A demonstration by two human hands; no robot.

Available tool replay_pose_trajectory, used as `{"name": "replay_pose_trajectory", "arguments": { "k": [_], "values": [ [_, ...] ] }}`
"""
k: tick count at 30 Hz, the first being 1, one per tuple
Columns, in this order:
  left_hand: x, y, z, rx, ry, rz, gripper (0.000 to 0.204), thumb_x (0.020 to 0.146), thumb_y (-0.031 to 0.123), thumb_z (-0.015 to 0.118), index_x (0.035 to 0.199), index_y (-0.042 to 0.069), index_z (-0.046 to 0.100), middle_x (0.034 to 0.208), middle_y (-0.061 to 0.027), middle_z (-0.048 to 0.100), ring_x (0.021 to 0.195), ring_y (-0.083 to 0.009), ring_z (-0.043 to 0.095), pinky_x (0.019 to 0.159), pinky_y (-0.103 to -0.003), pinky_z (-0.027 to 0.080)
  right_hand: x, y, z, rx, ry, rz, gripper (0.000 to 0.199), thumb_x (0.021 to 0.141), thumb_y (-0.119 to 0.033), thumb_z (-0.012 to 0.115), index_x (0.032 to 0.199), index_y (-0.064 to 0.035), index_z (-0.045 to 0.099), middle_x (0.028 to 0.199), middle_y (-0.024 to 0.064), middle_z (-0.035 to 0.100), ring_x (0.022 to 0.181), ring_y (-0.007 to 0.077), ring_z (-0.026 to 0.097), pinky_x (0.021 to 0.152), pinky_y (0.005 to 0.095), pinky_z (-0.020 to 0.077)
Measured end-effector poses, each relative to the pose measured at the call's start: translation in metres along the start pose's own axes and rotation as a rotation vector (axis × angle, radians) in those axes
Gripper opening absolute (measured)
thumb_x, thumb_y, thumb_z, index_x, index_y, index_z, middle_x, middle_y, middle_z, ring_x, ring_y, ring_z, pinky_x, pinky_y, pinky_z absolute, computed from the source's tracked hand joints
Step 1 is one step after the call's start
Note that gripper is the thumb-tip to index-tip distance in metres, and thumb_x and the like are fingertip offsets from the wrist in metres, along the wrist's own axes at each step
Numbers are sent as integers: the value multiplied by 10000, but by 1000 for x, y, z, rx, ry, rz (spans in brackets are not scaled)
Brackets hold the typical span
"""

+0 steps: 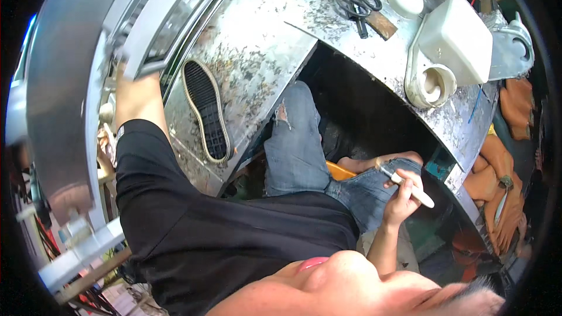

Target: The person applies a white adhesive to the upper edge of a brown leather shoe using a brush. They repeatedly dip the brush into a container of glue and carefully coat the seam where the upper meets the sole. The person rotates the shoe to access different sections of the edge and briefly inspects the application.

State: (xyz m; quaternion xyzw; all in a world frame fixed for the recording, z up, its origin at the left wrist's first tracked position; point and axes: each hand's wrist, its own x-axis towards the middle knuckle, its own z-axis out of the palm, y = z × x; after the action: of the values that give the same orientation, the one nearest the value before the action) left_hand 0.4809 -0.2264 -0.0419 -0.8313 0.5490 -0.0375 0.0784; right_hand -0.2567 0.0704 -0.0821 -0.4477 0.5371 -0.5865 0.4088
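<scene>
Right hand (pixel 403 202): fingers closed round a white-handled brush (pixel 420 195), raised over the jeans (pixel 298 152), well apart from the shoe sole (pixel 208 111) lying on the table (pixel 257 41). Left hand hidden behind the metal frame (pixel 146 23); cannot tell its fingers' state. Step looks like reaching in there, brush idle; next move calls for bristles kept off cloth. Sleeve tag (pixel 121 131) too small; no legible writing.

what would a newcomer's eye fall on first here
Probably the dark shoe sole with its pale rim, lying on the stained metal bench left of centre. Next, the right hand holding a white-handled brush, right of centre. At upper right, a white boxy container stands out.
</scene>
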Motion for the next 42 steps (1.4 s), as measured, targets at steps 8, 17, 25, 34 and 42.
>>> {"name": "replay_pose_trajectory", "arguments": {
  "k": [8, 17, 25, 34, 42],
  "values": [
    [39, -24, 47, 155, -48, -73, 767, 912, 726, 620, 1233, 33, 690, 1077, -244, 715, 1038, -390, 673, 1006, -521, 425, -29, -4, -40, -144, 72, 88, 240, 1080, -153, 552, 1104, 61, 659, 1001, 139, 634, 723, 200, 658, 630, 305, 568],
    [87, 74, 52, 233, 467, 239, 711, 989, 645, 603, 1387, 59, 662, 1219, -283, 719, 1174, -432, 669, 1140, -564, 381, 69, -51, -150, -842, 349, -466, 277, 982, 11, 710, 1258, 20, 706, 1052, 191, 756, 953, 294, 739, 883, 361, 578],
    [-168, 267, -45, -459, 203, 710, 566, 984, 309, 754, 1437, 8, 598, 1410, -243, 637, 1314, -401, 596, 1137, -476, 442, 234, -8, -314, -1449, 246, -530, 419, 902, 22, 640, 1308, -75, 663, 1244, 185, 712, 1175, 392, 667, 1016, 479, 525],
    [-440, 293, -42, -1112, -475, 686, 484, 965, 164, 740, 1407, 6, 623, 1292, -173, 728, 1194, -274, 707, 1038, -395, 546, 251, 8, -451, -1731, -157, -222, 466, 1017, -122, 553, 1480, -72, 584, 1389, 254, 650, 1266, 408, 624, 1071, 495, 494],
    [-485, 332, 14, -1086, -466, 809, 483, 1006, 289, 714, 1391, 16, 611, 1259, -201, 716, 1165, -335, 709, 1009, -436, 562, 250, -22, -470, -1708, -315, -357, 688, 863, 102, 630, 1518, -31, 466, 1409, 267, 602, 1342, 437, 544, 1181, 506, 382]
  ]
}}
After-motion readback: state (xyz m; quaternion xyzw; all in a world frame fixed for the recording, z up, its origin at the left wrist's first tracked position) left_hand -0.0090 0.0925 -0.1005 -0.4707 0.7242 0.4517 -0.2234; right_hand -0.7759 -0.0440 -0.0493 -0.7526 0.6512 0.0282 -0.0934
